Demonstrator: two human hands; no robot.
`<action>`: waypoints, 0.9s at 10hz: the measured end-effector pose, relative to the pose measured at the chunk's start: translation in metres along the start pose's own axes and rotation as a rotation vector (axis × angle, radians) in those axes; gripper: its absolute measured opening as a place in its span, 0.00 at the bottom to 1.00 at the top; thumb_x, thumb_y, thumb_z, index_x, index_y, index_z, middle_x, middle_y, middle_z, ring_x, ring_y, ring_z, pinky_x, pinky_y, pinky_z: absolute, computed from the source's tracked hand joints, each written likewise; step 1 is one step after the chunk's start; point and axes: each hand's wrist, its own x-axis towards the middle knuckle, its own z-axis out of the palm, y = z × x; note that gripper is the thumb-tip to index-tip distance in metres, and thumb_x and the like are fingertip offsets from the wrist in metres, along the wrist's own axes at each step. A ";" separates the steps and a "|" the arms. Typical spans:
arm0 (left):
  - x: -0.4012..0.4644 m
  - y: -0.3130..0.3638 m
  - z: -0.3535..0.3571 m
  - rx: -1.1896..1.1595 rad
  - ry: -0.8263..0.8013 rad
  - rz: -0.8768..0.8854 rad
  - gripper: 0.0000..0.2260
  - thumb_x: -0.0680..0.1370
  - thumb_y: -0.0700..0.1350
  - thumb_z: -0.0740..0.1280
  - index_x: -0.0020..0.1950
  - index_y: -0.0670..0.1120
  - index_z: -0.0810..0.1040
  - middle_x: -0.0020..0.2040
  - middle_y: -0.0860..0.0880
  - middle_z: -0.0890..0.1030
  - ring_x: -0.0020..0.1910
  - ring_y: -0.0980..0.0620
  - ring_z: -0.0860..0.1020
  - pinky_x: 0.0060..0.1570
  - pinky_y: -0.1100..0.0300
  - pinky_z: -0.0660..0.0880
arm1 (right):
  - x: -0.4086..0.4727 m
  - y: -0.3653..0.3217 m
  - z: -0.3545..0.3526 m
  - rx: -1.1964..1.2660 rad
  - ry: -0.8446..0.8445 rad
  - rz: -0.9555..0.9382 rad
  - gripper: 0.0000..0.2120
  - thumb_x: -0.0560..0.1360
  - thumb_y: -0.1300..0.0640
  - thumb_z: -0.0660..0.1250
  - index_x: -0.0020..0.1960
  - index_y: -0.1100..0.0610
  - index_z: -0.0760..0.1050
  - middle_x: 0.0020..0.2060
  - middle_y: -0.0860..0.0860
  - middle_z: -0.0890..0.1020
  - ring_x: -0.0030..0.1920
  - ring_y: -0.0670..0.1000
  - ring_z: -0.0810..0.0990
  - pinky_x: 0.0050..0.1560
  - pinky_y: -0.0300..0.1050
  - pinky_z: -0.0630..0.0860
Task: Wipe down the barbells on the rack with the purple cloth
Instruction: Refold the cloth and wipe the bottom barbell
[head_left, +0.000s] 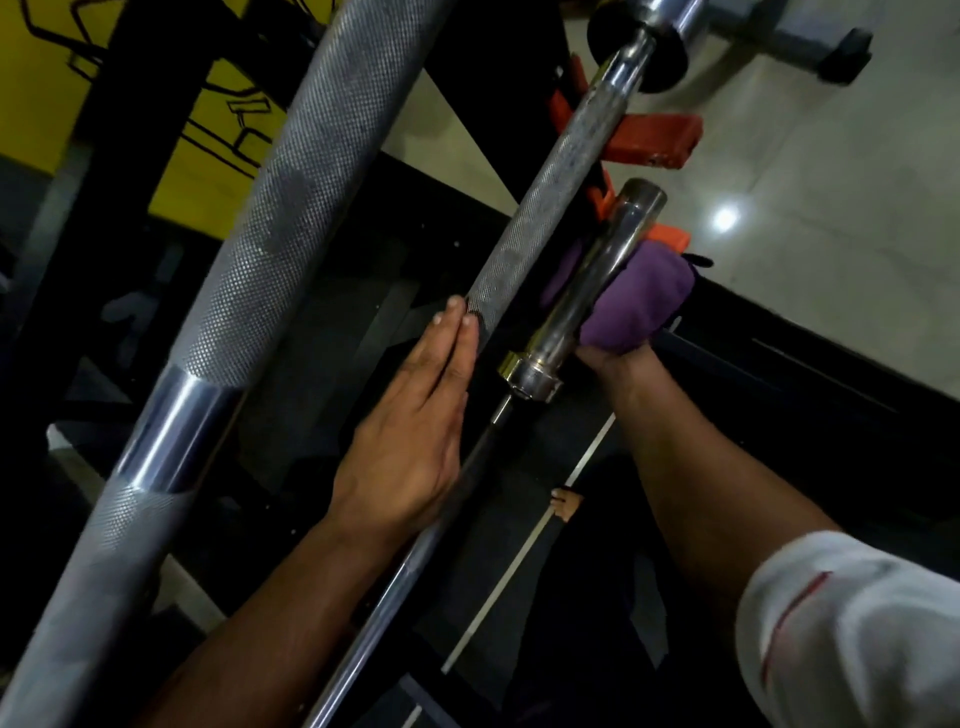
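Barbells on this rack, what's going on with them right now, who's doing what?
A person is wiping down barbells. The right hand holds the purple cloth wrapped against the smooth chrome sleeve of one barbell, near its collar. The left hand lies flat, fingers straight, along the knurled barbell beside it, apparently steadying it. A thicker knurled bar crosses closest to the camera, untouched. Orange rack hooks show behind the bars.
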 end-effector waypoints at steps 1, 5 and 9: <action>0.000 0.002 0.002 0.038 -0.031 -0.029 0.28 0.81 0.33 0.53 0.81 0.42 0.53 0.82 0.47 0.50 0.81 0.51 0.52 0.78 0.58 0.55 | -0.015 0.006 -0.004 -0.097 -0.111 0.106 0.18 0.79 0.66 0.55 0.41 0.47 0.75 0.25 0.36 0.80 0.31 0.34 0.80 0.38 0.32 0.77; -0.004 -0.004 0.004 0.049 -0.055 0.036 0.29 0.80 0.32 0.55 0.81 0.40 0.52 0.82 0.45 0.49 0.81 0.50 0.51 0.77 0.52 0.59 | -0.042 -0.007 -0.003 -0.035 -0.026 0.004 0.16 0.85 0.50 0.53 0.49 0.54 0.76 0.36 0.47 0.85 0.41 0.49 0.83 0.43 0.44 0.81; -0.088 -0.022 -0.012 -0.169 -0.044 -0.035 0.28 0.83 0.33 0.58 0.82 0.47 0.54 0.82 0.53 0.52 0.80 0.58 0.53 0.76 0.65 0.52 | -0.108 0.011 0.014 -1.998 -0.334 -1.310 0.18 0.79 0.42 0.57 0.59 0.53 0.75 0.57 0.51 0.79 0.59 0.56 0.74 0.61 0.56 0.68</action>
